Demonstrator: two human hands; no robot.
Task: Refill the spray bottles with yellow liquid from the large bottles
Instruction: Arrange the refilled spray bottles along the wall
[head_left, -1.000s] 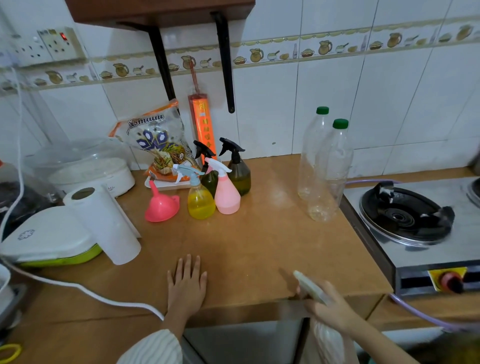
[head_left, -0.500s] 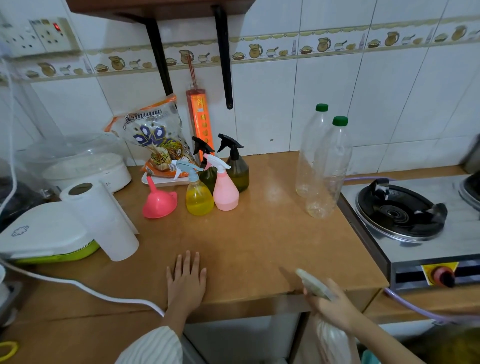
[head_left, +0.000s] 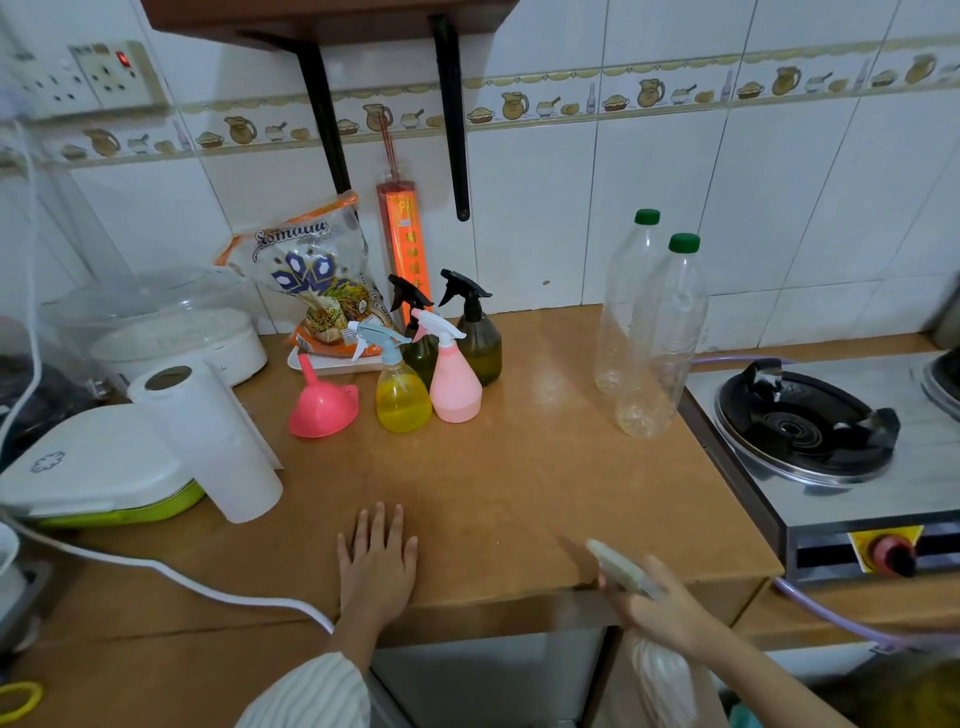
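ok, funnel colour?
Pink; the funnel shows clearly in the head view, left of the yellow spray bottle.

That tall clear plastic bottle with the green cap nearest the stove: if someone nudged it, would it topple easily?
Probably yes. The tall clear plastic bottle with the green cap looks nearly empty, with only a trace of liquid at its base, so it is likely very light. It is tall and narrow, so a push up high would probably tip it. Its thin walls may also dent when squeezed.
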